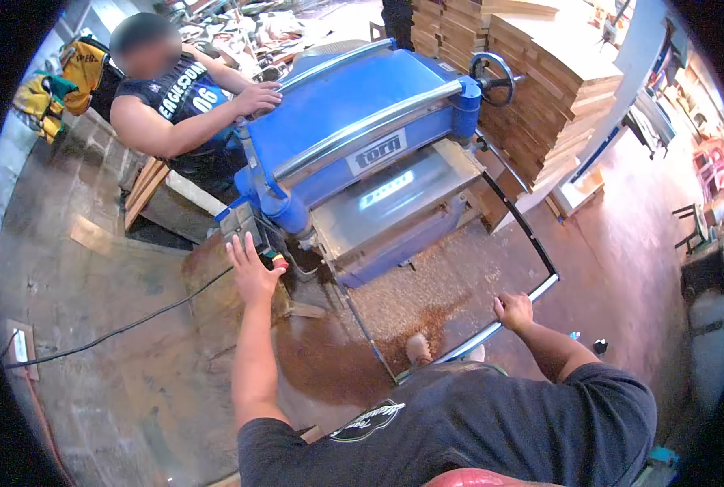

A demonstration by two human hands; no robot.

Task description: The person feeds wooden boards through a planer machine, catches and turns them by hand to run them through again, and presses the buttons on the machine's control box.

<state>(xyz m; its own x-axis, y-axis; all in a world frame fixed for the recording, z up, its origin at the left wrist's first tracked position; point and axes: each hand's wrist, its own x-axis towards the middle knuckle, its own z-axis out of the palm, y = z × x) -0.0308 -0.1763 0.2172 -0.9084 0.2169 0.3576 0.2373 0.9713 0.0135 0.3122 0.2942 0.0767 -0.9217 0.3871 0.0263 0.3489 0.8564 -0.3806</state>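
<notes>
A blue thickness planer (362, 105) with chrome rollers on top and a bare metal bed (394, 203) stands in front of me. My left hand (255, 274) is at the dark switch box (247, 221) on its near left corner, fingers spread. The thumb lies beside a red button (280, 262); whether it presses is unclear. Low on the right, my right hand (514, 311) is closed around the metal bar (482, 334) of the frame reaching out from the bed. Its fingertips are partly hidden. No board shows on the bed.
Across the machine's left end, another person (179, 114) rests a hand on its top. Stacked boards (540, 97) rise behind at right. Wood shavings (415, 296) cover the floor under the frame. A black cable (135, 325) crosses the floor at left. A handwheel (493, 81) sticks out at right.
</notes>
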